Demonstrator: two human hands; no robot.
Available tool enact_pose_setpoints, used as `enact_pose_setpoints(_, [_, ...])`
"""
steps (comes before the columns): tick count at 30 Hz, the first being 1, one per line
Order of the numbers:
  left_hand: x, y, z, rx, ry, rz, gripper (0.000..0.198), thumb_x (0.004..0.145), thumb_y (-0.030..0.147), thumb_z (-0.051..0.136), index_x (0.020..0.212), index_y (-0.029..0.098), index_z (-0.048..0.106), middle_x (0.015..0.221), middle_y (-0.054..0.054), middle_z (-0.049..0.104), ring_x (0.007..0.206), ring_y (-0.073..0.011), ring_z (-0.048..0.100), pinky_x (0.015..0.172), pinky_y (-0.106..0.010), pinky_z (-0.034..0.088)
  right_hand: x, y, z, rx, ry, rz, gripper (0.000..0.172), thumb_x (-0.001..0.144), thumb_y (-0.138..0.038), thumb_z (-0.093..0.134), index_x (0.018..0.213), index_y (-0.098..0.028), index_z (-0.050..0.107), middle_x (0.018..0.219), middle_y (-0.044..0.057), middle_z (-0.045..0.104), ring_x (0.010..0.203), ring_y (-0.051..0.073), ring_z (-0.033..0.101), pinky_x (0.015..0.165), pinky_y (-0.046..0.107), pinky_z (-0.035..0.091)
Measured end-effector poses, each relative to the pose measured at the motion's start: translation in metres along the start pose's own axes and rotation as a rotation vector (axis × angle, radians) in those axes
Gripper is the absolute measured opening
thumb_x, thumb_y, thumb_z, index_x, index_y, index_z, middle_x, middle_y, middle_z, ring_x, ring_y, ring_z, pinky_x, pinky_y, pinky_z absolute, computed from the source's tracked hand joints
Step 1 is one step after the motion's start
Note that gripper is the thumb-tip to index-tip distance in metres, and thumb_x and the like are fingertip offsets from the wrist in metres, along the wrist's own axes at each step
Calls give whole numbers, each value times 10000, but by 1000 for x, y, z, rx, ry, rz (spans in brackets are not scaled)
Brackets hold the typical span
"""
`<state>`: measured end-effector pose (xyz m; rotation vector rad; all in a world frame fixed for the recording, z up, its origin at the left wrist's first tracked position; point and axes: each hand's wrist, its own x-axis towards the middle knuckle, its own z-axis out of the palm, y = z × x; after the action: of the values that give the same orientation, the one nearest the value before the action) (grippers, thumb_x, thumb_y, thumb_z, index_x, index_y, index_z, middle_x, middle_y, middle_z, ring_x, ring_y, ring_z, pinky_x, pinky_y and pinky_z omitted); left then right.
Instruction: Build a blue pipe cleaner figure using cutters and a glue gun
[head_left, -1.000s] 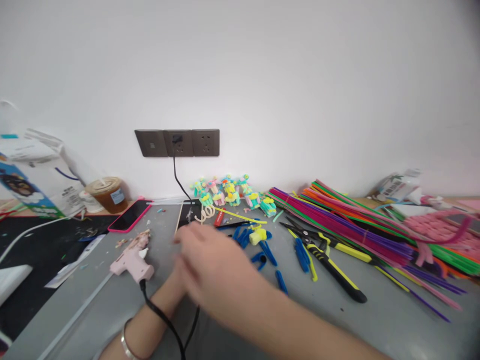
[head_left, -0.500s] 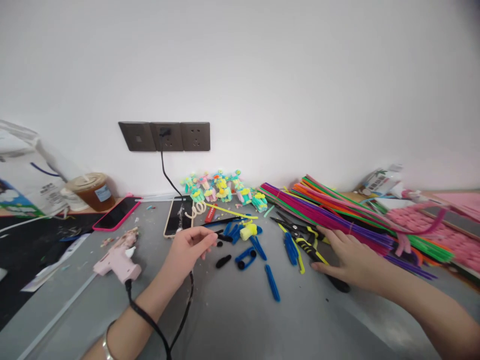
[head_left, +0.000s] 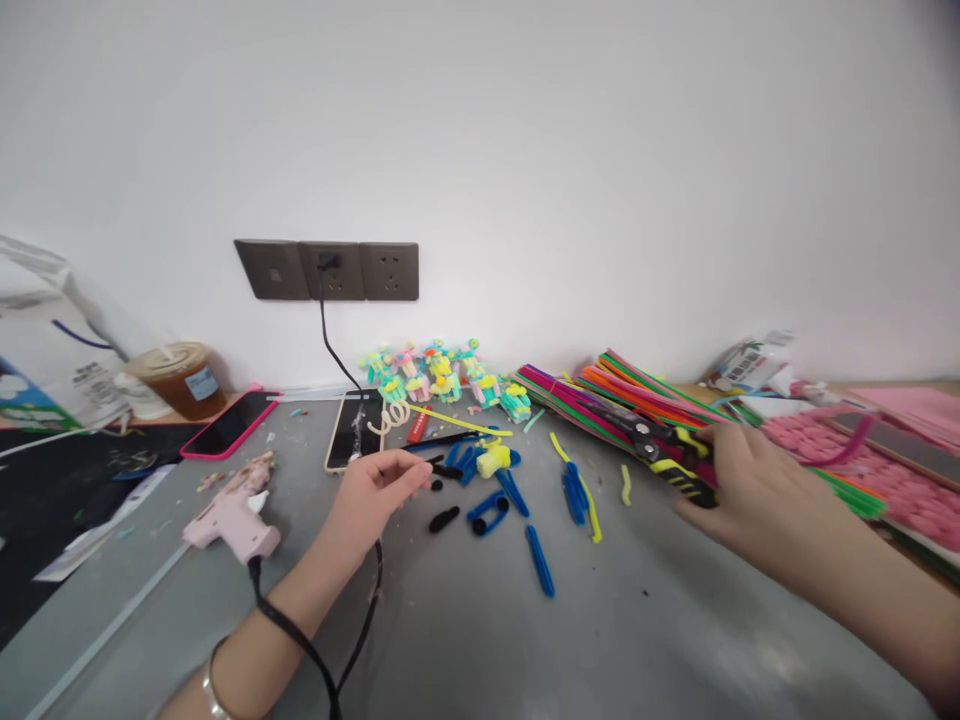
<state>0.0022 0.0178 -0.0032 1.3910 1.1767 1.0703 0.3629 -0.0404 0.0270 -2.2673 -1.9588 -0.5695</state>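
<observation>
Head view: the left hand [head_left: 366, 497] lies just right of the phone [head_left: 352, 432]. Its fingers [head_left: 415, 472] are pinched together, tips pointing right at a short black fuzzy stub [head_left: 444, 468] just beyond; I cannot tell if they touch. Far right of the phone, the right hand [head_left: 754, 495] has its fingers clamped on the pliers [head_left: 667, 468], which have rubbery yellow-and-black handles. Their long axis slants back-left over bright pipe cleaners [head_left: 585, 392]. The surface [head_left: 465, 640] is smooth and grey.

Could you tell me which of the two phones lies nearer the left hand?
The gold-edged phone, just beyond the left hand; the pink-cased phone lies farther left.
</observation>
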Motion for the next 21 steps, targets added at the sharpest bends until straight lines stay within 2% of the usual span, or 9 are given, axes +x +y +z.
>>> enact_pose_setpoints(2, [0,0,1,-19,-2,-25,294,711,448,763,700,155,744,626,-36,694,539,-118,529,508,-213,399,7,-9,-2,41,114,-40,338,806,-338,559,1061,-133,479,938,196,644,888,381,648,726,415,462])
enact_pose_setpoints(4, [0,-1,0,-36,-6,-43,301,705,453,770,714,153,749,635,-35,693,550,-115,523,516,-211,398,17,-26,0,126,241,-86,423,776,-372,584,1112,-143,468,953,179,651,912,384,632,751,427,467])
enact_pose_setpoints(8, [1,-2,0,-76,-4,-60,325,716,476,769,738,153,746,679,-38,707,559,-104,504,533,-209,396,38,-72,12,261,435,-119,475,785,-380,606,1185,-167,464,1070,175,635,1009,388,570,911,523,412])
enact_pose_setpoints(11, [2,0,0,-108,-6,-60,353,700,499,779,710,150,723,656,-26,686,549,-96,478,522,-205,370,48,-97,24,348,475,-226,471,787,-339,610,1200,-177,452,1089,158,628,1038,372,549,1038,590,320])
enact_pose_setpoints(13, [1,2,0,-126,-15,-49,366,695,507,785,694,149,707,638,-16,663,547,-93,464,519,-205,354,49,-105,33,384,483,-336,459,793,-316,603,1204,-191,442,1093,146,626,1060,362,545,1099,613,250])
enact_pose_setpoints(16, [0,2,-1,-164,-31,-44,369,705,506,784,694,149,691,634,-3,635,550,-89,450,523,-208,340,45,-106,43,412,460,-457,455,788,-274,596,1207,-214,430,1086,127,621,1076,347,546,1127,613,218])
enact_pose_setpoints(21, [-1,1,-4,-246,-61,-84,354,729,485,782,710,149,672,639,14,592,558,-83,432,547,-215,329,43,-98,49,486,422,-528,486,779,-255,610,1223,-223,414,1093,120,608,1081,339,541,1120,624,214])
